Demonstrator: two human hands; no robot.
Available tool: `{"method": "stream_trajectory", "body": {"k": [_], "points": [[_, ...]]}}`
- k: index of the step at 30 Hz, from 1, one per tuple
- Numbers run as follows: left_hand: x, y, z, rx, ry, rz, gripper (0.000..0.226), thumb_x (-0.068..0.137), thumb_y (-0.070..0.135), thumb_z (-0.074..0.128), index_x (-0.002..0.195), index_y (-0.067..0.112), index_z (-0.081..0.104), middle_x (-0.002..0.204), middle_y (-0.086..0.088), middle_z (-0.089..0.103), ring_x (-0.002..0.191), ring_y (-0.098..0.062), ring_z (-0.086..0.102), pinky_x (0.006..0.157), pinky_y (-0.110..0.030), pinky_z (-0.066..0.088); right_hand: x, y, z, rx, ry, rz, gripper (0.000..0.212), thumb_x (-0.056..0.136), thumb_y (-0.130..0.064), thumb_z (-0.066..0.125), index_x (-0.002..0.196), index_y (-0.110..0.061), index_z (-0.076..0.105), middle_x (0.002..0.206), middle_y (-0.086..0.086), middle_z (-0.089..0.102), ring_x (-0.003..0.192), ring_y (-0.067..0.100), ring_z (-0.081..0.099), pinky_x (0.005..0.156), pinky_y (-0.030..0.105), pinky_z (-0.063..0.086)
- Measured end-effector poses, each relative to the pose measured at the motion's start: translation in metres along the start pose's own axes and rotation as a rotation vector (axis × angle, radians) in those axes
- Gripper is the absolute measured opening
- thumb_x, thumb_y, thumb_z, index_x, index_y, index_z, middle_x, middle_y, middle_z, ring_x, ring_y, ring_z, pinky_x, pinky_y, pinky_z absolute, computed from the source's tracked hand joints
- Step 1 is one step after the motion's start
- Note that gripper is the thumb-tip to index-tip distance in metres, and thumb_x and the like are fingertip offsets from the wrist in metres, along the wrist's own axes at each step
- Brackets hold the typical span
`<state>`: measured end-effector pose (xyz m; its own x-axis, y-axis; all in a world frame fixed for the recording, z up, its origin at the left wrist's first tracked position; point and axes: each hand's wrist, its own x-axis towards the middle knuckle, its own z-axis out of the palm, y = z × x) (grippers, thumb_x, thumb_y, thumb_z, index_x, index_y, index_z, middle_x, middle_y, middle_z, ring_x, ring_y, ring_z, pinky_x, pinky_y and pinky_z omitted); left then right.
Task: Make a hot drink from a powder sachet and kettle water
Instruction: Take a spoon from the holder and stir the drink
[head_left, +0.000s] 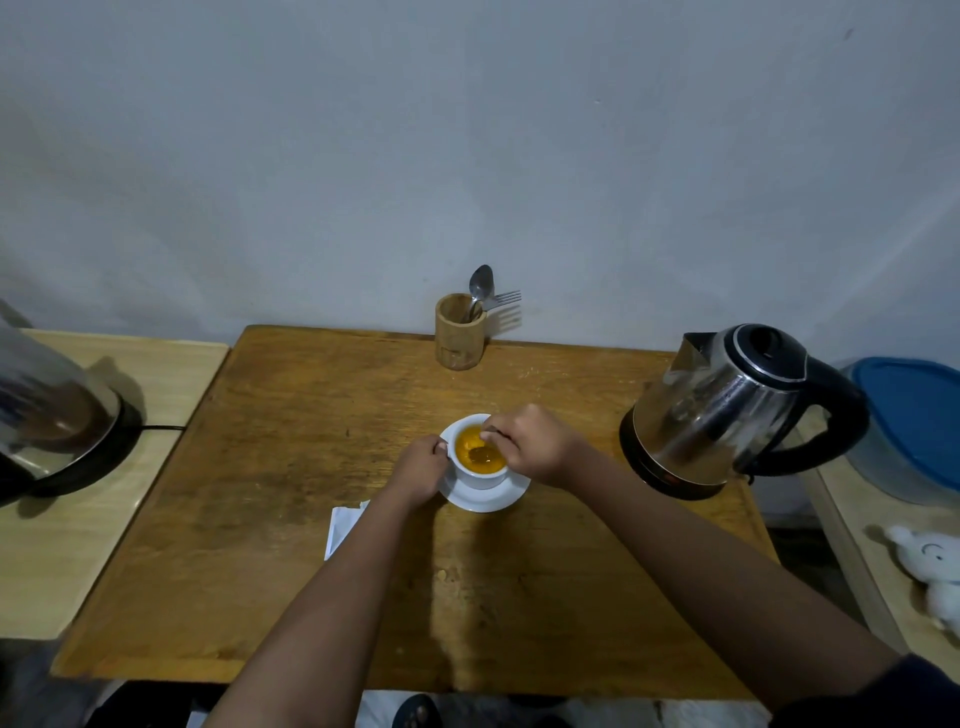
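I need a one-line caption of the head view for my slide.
Left hand steadies white cup on saucer; right hand stirs orange drink with spoon beside kettle.

The white cup (480, 475) on its white saucer (488, 500) holds orange-yellow liquid (475, 446). The desk (311, 467) is streaked golden-brown wood. The kettle (727, 410) is shiny silver with black lid and handle. Right of it, a container's lid (919, 410) looks blue, though dimly lit.
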<state>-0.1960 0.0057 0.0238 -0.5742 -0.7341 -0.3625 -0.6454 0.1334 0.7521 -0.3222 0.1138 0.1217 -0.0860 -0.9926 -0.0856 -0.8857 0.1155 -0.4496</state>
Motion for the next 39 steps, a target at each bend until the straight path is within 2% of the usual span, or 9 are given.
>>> {"method": "stream_trajectory", "body": {"k": [4,13,16,20,24,27,30,34,39], "points": [[0.0,-0.001,0.0,0.002,0.004,0.009,0.031,0.096,0.018,0.034,0.105,0.002,0.06,0.1,-0.016,0.06,0.084,-0.024,0.05,0.072,-0.03,0.036,-0.01,0.004,0.0,0.031,0.006,-0.026,0.028,0.095,-0.016,0.045,0.104,0.0,0.067,0.093,0.018,0.071,0.081,0.027,0.064,0.074,0.043,0.052],[-0.003,0.002,0.0,0.02,0.009,0.013,0.031,0.097,0.018,0.034,0.108,0.001,0.058,0.108,-0.021,0.061,0.086,-0.024,0.05,0.073,-0.03,0.036,-0.024,0.01,-0.024,0.139,0.175,-0.059,0.025,0.092,-0.022,0.044,0.094,-0.005,0.063,0.086,0.005,0.061,0.077,0.016,0.054,0.065,0.025,0.042],[-0.003,0.002,0.002,0.036,0.028,0.011,0.031,0.097,0.017,0.034,0.107,0.0,0.058,0.108,-0.023,0.062,0.085,-0.025,0.05,0.071,-0.03,0.036,-0.027,0.008,-0.04,0.156,0.264,-0.08,0.016,0.094,-0.017,0.049,0.092,-0.006,0.061,0.087,0.005,0.062,0.078,0.02,0.057,0.067,0.032,0.045],[-0.004,0.002,0.006,0.051,0.062,0.003,0.03,0.097,0.017,0.034,0.106,0.001,0.058,0.106,-0.023,0.063,0.084,-0.025,0.051,0.07,-0.031,0.036,-0.035,0.011,-0.043,0.223,0.336,-0.08,0.013,0.092,-0.015,0.053,0.092,-0.007,0.063,0.088,0.007,0.064,0.079,0.016,0.058,0.068,0.028,0.048],[-0.005,0.004,0.007,0.055,0.082,-0.005,0.031,0.097,0.018,0.034,0.108,0.001,0.057,0.109,-0.022,0.062,0.086,-0.025,0.051,0.072,-0.031,0.036,-0.04,0.02,-0.031,0.264,0.324,-0.023,0.012,0.091,-0.015,0.053,0.091,-0.008,0.063,0.086,0.006,0.063,0.078,0.014,0.057,0.069,0.028,0.048],[-0.005,0.004,0.007,0.048,0.088,-0.004,0.031,0.097,0.018,0.034,0.107,0.001,0.057,0.109,-0.022,0.062,0.087,-0.025,0.051,0.073,-0.032,0.037,-0.042,0.023,-0.025,0.34,0.352,0.019,0.011,0.091,-0.01,0.053,0.088,-0.005,0.063,0.082,0.002,0.06,0.072,-0.004,0.055,0.064,0.009,0.042],[-0.007,0.003,0.008,0.03,0.085,-0.006,0.031,0.097,0.018,0.033,0.107,0.001,0.057,0.108,-0.021,0.062,0.088,-0.025,0.052,0.073,-0.032,0.038,-0.041,0.025,-0.02,0.399,0.398,0.05,0.011,0.09,-0.006,0.054,0.088,-0.001,0.064,0.083,0.008,0.063,0.071,-0.011,0.054,0.062,0.003,0.039],[-0.007,0.005,0.009,0.047,0.086,-0.009,0.031,0.097,0.018,0.033,0.105,0.0,0.057,0.105,-0.02,0.062,0.085,-0.025,0.051,0.071,-0.032,0.037,-0.038,0.027,-0.017,0.586,0.542,0.147,0.01,0.091,-0.006,0.054,0.089,-0.002,0.064,0.085,0.014,0.068,0.072,-0.003,0.063,0.068,0.01,0.05],[-0.005,0.004,0.011,0.032,0.117,-0.003,0.029,0.097,0.017,0.034,0.098,0.001,0.057,0.096,-0.017,0.06,0.083,-0.026,0.052,0.07,-0.033,0.038,-0.036,0.028,-0.015,0.876,0.684,0.33,0.014,0.094,-0.01,0.049,0.084,-0.016,0.057,0.078,0.006,0.065,0.071,0.012,0.068,0.066,0.017,0.057]]}}
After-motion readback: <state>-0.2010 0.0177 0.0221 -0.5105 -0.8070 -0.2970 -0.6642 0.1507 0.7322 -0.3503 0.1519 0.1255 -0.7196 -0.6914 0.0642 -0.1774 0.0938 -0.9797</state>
